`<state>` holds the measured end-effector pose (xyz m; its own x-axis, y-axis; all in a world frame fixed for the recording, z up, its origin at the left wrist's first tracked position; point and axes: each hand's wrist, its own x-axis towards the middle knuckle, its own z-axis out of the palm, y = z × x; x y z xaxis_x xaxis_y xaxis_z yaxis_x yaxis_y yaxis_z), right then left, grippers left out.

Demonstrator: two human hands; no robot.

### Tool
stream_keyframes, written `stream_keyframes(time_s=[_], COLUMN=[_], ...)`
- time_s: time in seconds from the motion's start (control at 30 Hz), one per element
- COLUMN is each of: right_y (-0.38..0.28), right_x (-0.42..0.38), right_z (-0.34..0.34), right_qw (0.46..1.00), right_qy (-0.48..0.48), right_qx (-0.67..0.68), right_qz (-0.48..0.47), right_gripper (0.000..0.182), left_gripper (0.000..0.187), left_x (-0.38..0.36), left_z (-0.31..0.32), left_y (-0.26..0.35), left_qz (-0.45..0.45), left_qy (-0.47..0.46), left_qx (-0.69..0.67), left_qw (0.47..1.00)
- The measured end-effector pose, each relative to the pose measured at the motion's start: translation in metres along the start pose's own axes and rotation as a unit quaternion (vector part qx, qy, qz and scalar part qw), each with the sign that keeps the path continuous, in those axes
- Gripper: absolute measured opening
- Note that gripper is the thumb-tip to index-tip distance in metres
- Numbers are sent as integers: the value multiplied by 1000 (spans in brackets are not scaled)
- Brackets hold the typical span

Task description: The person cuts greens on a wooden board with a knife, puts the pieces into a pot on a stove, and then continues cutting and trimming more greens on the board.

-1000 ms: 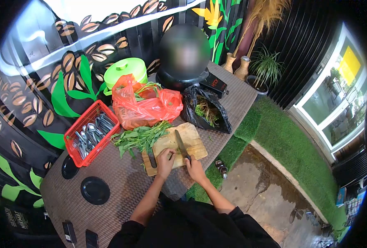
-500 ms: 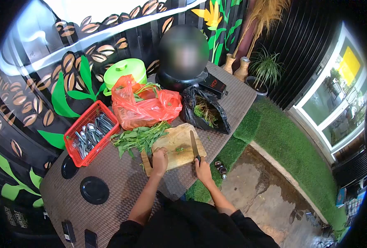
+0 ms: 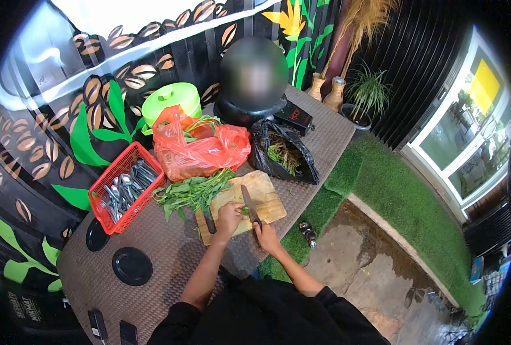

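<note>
Closer together than before, left hand [image 3: 230, 217] and knife [image 3: 248, 199] are over the cutting board [image 3: 274, 201]. Desk [image 3: 175, 241] room opens leftward; leafy greens [image 3: 192, 192] overlap the board, looking mostly uncut. Left fingers curl around green pieces [image 3: 244, 211]; the right hand [image 3: 268, 238] wraps the handle near the desk's edge.

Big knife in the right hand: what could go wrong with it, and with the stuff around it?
The left hand is right beside the steel-bladed knife in the right hand, so a slip might cut its fingers.

A second dark handle lies by the left hand on the light wooden board and might get bumped.

The open black plastic bag sits near the table's edge, so a knock could spill its plant scraps.
</note>
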<state>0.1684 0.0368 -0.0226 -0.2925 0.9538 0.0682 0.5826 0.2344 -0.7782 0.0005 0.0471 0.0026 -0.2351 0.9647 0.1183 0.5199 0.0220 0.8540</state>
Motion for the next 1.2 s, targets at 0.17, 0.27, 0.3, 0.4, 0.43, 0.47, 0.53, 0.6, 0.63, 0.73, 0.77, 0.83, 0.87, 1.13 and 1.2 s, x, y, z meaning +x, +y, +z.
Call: stream_keyframes(time_s=[0.17, 0.27, 0.3, 0.4, 0.43, 0.47, 0.53, 0.6, 0.63, 0.73, 0.77, 0.83, 0.87, 1.13, 1.2], right_y=[5, -33, -31, -28, -28, -28, -31, -38, -45, -59, -64, -84, -92, -136, -145], right_x=[2, -3, -3, -4, -3, -2, 0, 3, 4, 14, 17, 23, 27, 75, 95], right_z=[4, -31, -31, -30, -33, -37, -41, -49, -56, -72, -77, -91, -97, -138, -152], right_qw=[995, 964, 964, 943, 930, 915, 909, 902, 897, 890, 888, 893, 898, 889, 882], right_qy=[-45, -158, -158, -163, -185, -206, -209, -215, -219, -222, -220, -212, -203, -167, -171], right_qx=[85, 175, 175, 269, 298, 326, 343, 359, 366, 382, 391, 385, 379, 422, 434], right_qz=[-19, 125, 125, 107, 110, 114, 112, 110, 113, 110, 103, 100, 96, 64, 65], right_gripper=[35, 38, 38, 36, 34, 33, 33, 33, 33, 33, 33, 33, 33, 32, 31], left_gripper=[37, 35, 33, 29, 28, 28, 25, 24, 23, 22, 22, 21, 21, 20, 20], left_x=[6, 4, 3, 1, 1, 2, 2, 7, 10, 21, 25, 34, 39, 101, 123], left_z=[6, 2, 1, -1, -1, -1, -4, -10, -12, -23, -28, -39, -45, -75, -81], left_y=[-16, -9, -6, 0, 2, 4, 15, 23, 27, 43, 50, 71, 83, 145, 160], left_qz=[-26, -36, -36, -48, -59, -59, -58, -60, -62, -13, -13, 20, 24, 87, 149], left_qy=[-12, -5, -7, -4, -1, -1, 13, 11, 8, 13, 12, 11, 11, -4, 14], left_qx=[-57, -47, -58, -64, -61, -60, -64, -78, -92, -73, -73, -128, -129, -162, -124], left_qw=[998, 998, 998, 997, 996, 996, 996, 995, 994, 997, 997, 992, 991, 983, 981])
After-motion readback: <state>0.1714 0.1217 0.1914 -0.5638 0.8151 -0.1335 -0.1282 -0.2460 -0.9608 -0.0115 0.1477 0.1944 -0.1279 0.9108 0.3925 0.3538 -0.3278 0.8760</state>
